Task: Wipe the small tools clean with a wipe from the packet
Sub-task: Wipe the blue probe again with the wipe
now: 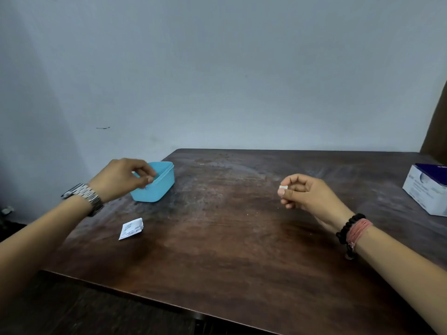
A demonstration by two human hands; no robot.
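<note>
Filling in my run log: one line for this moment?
left hand at blue tub | right hand pinches wipe | packet on table

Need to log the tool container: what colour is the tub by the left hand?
Light blue tub, plain with no pattern, seen in the head view.

Small folded white wipe (282, 187), torn white packet (131, 228) lying flat
</note>
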